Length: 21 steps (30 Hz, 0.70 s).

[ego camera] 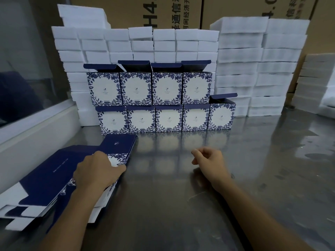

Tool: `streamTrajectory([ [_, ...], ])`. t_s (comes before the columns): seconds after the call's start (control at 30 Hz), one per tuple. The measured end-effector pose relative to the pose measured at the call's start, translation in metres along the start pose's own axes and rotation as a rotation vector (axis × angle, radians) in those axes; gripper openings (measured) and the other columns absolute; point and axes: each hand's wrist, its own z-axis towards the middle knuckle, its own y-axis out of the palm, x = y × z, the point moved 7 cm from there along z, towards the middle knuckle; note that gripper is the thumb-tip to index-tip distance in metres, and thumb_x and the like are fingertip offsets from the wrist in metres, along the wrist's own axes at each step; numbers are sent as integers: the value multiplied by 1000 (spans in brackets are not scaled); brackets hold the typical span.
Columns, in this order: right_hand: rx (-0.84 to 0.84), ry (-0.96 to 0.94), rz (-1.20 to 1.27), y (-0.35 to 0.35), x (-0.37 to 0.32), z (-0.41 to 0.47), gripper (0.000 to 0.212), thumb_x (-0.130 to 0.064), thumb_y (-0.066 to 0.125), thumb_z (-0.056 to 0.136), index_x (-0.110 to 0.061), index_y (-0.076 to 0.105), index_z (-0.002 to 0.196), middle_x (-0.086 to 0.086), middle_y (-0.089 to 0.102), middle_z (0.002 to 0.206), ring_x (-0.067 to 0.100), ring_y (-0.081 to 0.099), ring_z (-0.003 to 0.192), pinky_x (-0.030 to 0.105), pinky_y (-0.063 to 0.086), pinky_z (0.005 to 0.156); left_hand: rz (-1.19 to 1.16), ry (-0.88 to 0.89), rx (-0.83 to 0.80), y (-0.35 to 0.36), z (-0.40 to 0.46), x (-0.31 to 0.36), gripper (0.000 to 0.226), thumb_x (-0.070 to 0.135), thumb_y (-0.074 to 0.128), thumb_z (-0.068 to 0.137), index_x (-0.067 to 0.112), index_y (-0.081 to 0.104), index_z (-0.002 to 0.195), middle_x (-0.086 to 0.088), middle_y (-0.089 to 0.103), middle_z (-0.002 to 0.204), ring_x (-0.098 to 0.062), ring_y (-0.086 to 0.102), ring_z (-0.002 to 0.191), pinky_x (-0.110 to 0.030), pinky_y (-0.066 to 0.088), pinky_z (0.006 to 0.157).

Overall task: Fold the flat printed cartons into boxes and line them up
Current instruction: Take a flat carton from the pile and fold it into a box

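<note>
A stack of flat blue-and-white printed cartons (54, 174) lies at the left on the steel table (181, 196). My left hand (94, 171) rests on the stack, its thumb at the right edge of the top carton and its fingers curled over that carton. My right hand (210, 160) hovers over the middle of the table, fingers loosely curled, holding nothing. Folded boxes (168, 118) with floral print stand in two rows at the back, several below and several on top (136, 87), lids up. The rightmost lower box (222, 113) has its lid raised.
Stacks of white foam blocks (253, 66) rise behind and to the right of the boxes. Brown shipping cartons (163, 11) stand at the far back. A white ledge with a window (27, 124) borders the table on the left.
</note>
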Motion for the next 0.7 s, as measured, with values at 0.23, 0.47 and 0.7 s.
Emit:
streamTrajectory([
  [0.23,0,5,4,0,0,0,26,-23,65,93,-13,71,69,-1,72,62,22,70,69,46,59,78,98,152,53,-4,-7,20,27,34,56,90,12,55,105,-6,60,91,-27,50,79,-32,39,65],
  [0.47,-15,12,24,1,1,1,26,-22,65,93,-13,70,69,2,71,62,19,67,66,52,59,77,166,93,136,-7,-11,17,30,7,66,82,11,57,110,-8,60,102,-29,57,91,-37,41,66],
  [0.7,-15,-28,17,1,-8,-4,26,-20,65,94,-12,70,70,1,71,62,11,67,63,36,57,75,153,239,398,-26,-25,39,37,-9,68,73,7,71,106,-14,65,94,-35,58,89,-41,31,81],
])
